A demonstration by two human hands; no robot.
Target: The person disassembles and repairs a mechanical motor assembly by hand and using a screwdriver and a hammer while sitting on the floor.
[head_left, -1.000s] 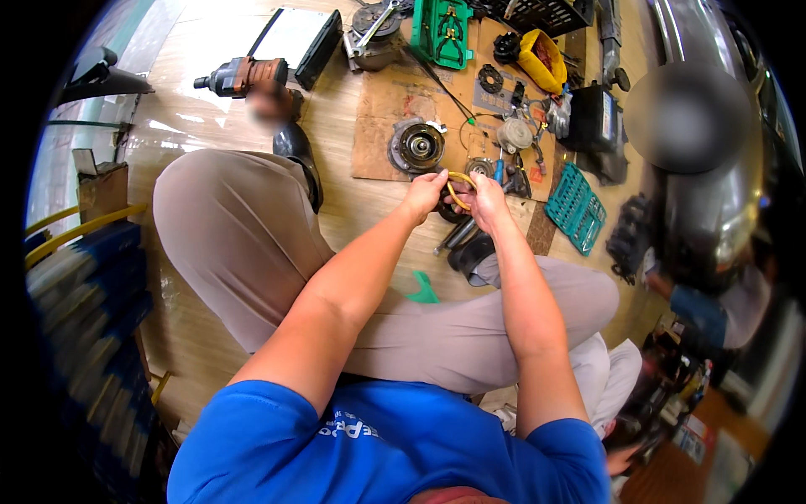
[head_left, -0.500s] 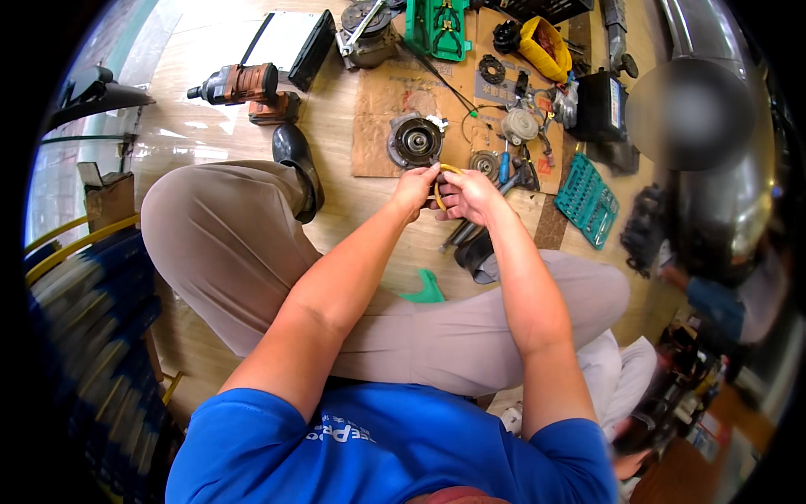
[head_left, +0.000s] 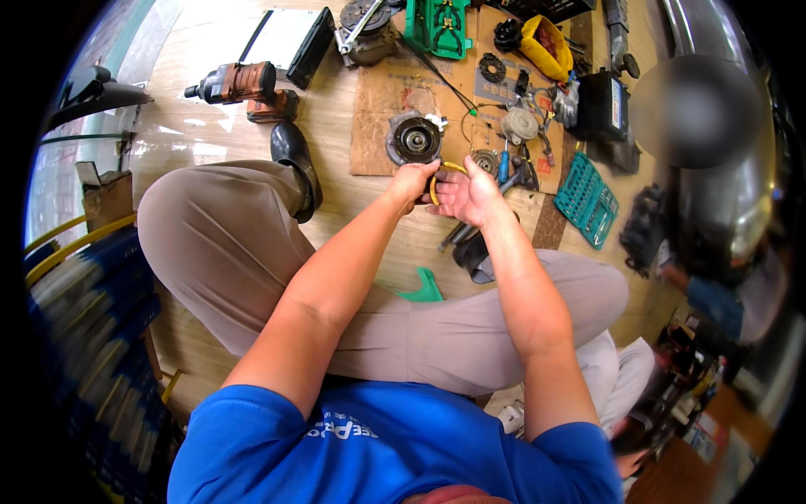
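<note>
Just in front of the round black metal part (head_left: pixel 415 141) on the cardboard, a thin yellow ring (head_left: pixel 434 188) is held up between my hands. My left hand (head_left: pixel 409 185) pinches it at its left side, between thumb and fingers. With the palm turned up, my right hand (head_left: pixel 472 200) has its fingers stretched out toward the ring, and its thumb is raised by the ring's upper right end. Whether that thumb touches the ring is hard to tell. Part of the ring is hidden by my fingers.
Cardboard (head_left: pixel 374 126) covers the floor ahead, carrying a blue-handled screwdriver (head_left: pixel 504 168) and metal parts. An orange-black impact wrench (head_left: pixel 243 84) stands left. Rightward are a teal socket case (head_left: pixel 586 200), a black battery (head_left: pixel 598 105) and a yellow container (head_left: pixel 547 50).
My right hand has loosened from the ring, its fingers uncurling and the palm turning up. The ring stays pinched in my left hand and is tilted a little differently.
</note>
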